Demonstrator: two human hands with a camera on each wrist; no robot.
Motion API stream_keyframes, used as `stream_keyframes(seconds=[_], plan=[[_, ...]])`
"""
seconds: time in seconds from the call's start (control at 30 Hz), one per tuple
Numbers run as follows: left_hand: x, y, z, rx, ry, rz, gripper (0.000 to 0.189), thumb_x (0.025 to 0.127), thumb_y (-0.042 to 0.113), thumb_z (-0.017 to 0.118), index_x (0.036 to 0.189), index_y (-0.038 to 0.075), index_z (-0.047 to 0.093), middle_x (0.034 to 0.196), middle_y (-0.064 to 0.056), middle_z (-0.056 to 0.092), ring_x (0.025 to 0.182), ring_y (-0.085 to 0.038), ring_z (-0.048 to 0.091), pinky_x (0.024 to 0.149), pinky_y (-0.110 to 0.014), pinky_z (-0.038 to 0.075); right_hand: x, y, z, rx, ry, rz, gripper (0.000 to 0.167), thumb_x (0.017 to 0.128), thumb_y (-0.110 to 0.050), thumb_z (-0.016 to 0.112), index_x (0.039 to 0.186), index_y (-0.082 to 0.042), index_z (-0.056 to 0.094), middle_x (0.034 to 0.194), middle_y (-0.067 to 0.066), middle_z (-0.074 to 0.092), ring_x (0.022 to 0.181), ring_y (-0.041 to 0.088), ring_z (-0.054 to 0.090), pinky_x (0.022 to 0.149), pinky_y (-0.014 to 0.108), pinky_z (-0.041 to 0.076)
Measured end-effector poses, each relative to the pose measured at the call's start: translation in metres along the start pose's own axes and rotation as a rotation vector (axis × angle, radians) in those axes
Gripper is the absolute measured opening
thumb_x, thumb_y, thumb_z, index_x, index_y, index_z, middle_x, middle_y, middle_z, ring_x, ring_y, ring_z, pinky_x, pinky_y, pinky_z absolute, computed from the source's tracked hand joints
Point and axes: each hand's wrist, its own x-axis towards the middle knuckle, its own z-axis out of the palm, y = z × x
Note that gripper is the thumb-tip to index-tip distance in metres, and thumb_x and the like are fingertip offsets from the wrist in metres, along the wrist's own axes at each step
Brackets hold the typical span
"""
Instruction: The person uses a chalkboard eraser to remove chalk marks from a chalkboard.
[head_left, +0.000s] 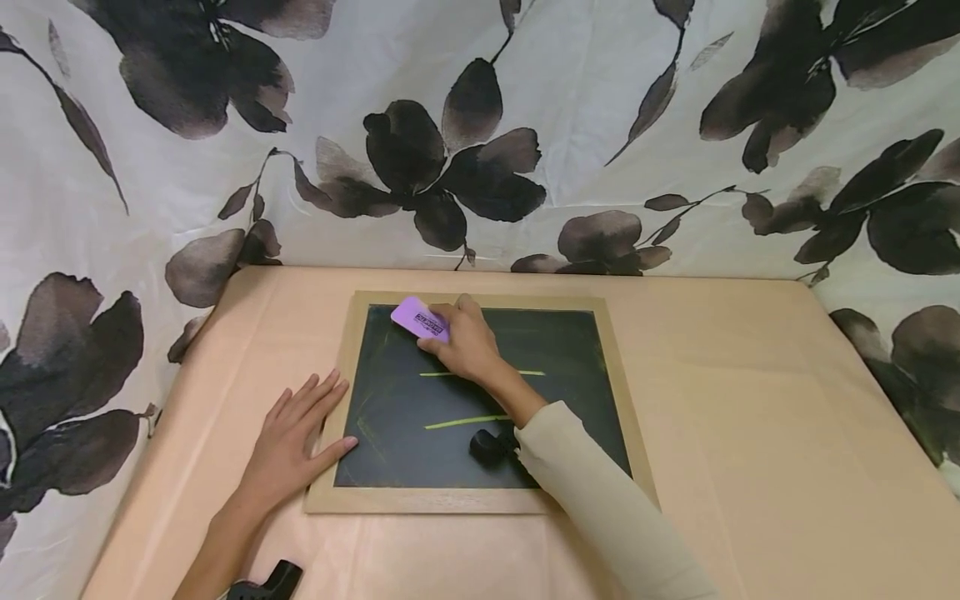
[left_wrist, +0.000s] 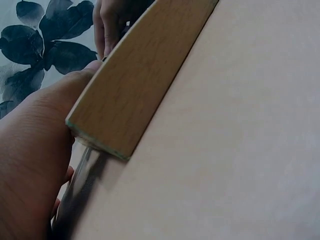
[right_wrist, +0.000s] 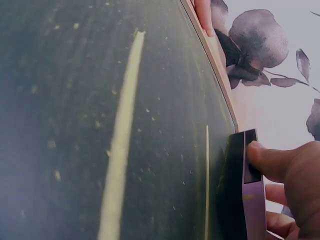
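Note:
A wood-framed chalkboard (head_left: 555,458) lies on the table with two yellow chalk lines across its dark surface. Near the board's upper left, my right hand (head_left: 468,342) grips a purple eraser (head_left: 411,317) with dark print on top. In the right wrist view the thumb presses the side of the eraser (right_wrist: 255,205), whose dark underside faces the board. My left hand (head_left: 292,450) has its fingers spread beside the left edge, thumb over the wooden frame (head_left: 427,502). From the left wrist, a corner of the frame (left_wrist: 130,85) hides most of that hand.
Peach cloth covers the table (head_left: 750,400) around the board. Behind it hangs a white curtain (head_left: 585,100) with dark flowers. A black wrist camera (head_left: 487,448) under the right forearm covers part of the lower chalk line (head_left: 457,422).

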Motion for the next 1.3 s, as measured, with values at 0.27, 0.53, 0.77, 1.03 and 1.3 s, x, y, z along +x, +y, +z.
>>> stream_keyframes(seconds=[0.27,0.53,0.77,1.03,1.3], plan=[[-0.003,0.008,0.0,0.001,0.002,-0.005,0.071,0.084,0.042,0.069,0.144,0.012,0.045,0.149,-0.009,0.04,0.136,-0.036,0.031,0.11,-0.058,0.016,-0.004,0.003,-0.009,-0.089,-0.076,-0.105,0.054,0.085,-0.033,0.072,0.133,-0.013,0.059,0.096,0.007,0.044,0.087,0.02,0.042,0.061,0.029,0.037],[-0.007,0.008,0.001,-0.001,-0.004,-0.011,0.07,0.085,0.04,0.069,0.145,0.013,0.044,0.149,-0.008,0.039,0.137,-0.035,0.03,0.111,-0.056,0.015,-0.01,0.014,-0.014,-0.104,-0.103,-0.122,0.053,0.085,-0.034,0.073,0.133,-0.017,0.059,0.096,0.007,0.046,0.084,0.019,0.043,0.059,0.029,0.037],[-0.006,0.004,0.002,-0.001,-0.006,-0.012,0.072,0.083,0.037,0.072,0.145,0.014,0.043,0.15,-0.006,0.038,0.138,-0.034,0.029,0.113,-0.052,0.013,-0.013,0.03,-0.026,-0.087,-0.1,-0.114,0.054,0.084,-0.034,0.074,0.133,-0.016,0.06,0.094,0.007,0.044,0.083,0.02,0.042,0.056,0.029,0.033],[-0.008,0.003,-0.001,-0.006,-0.018,-0.011,0.072,0.084,0.038,0.071,0.146,0.014,0.043,0.151,-0.007,0.037,0.138,-0.034,0.028,0.113,-0.053,0.012,-0.027,0.057,-0.048,-0.068,-0.065,-0.05,0.054,0.083,-0.031,0.075,0.132,-0.012,0.06,0.089,0.008,0.04,0.078,0.021,0.038,0.056,0.029,0.027],[-0.01,0.002,-0.004,-0.005,-0.027,-0.008,0.071,0.085,0.039,0.07,0.146,0.014,0.043,0.15,-0.007,0.037,0.138,-0.035,0.029,0.112,-0.054,0.013,-0.052,0.091,-0.074,-0.045,-0.014,-0.026,0.055,0.082,-0.024,0.076,0.131,-0.006,0.06,0.087,0.012,0.041,0.078,0.024,0.035,0.061,0.032,0.026]])
